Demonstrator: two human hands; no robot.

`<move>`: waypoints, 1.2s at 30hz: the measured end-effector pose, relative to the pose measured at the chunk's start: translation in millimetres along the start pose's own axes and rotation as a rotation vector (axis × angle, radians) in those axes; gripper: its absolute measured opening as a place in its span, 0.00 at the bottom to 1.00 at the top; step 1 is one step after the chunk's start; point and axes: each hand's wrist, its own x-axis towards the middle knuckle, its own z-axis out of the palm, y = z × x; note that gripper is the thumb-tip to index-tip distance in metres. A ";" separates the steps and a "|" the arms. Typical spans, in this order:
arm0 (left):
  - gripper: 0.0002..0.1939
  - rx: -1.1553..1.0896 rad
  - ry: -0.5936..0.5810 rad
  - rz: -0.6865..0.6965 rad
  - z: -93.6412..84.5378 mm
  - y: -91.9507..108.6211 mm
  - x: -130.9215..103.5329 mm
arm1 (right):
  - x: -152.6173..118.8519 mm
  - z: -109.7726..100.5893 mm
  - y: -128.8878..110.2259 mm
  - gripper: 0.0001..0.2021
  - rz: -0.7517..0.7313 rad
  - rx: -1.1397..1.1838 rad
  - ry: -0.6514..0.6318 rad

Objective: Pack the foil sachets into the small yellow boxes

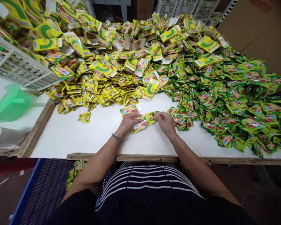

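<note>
Packet [140, 126] sits between both hands, just left of the green sachet heap [208, 90]. Left hand [127, 122] pinches its upper edge, fingers nearly closed; right hand [166, 123], nearer the heap, pinches the other end with thumb and fingertips. Its glossy film looks light, limp and slippery, so edge pinches should suit it.

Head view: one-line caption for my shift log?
Left hand and right hand hold printed packaging before heaped green packets and yellow cartons.
</note>
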 end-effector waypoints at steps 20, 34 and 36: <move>0.30 -0.062 0.000 0.024 -3.7 3.3 1.0 | 6.7 12.6 -11.6 0.20 0.052 0.302 -0.131; 0.30 -0.095 -0.065 0.069 2.9 3.3 -4.0 | -6.5 3.8 -31.4 0.15 -0.073 0.146 -0.119; 0.30 -0.115 -0.037 0.070 3.0 4.1 -4.4 | -8.6 3.8 -37.6 0.15 -0.099 0.154 -0.105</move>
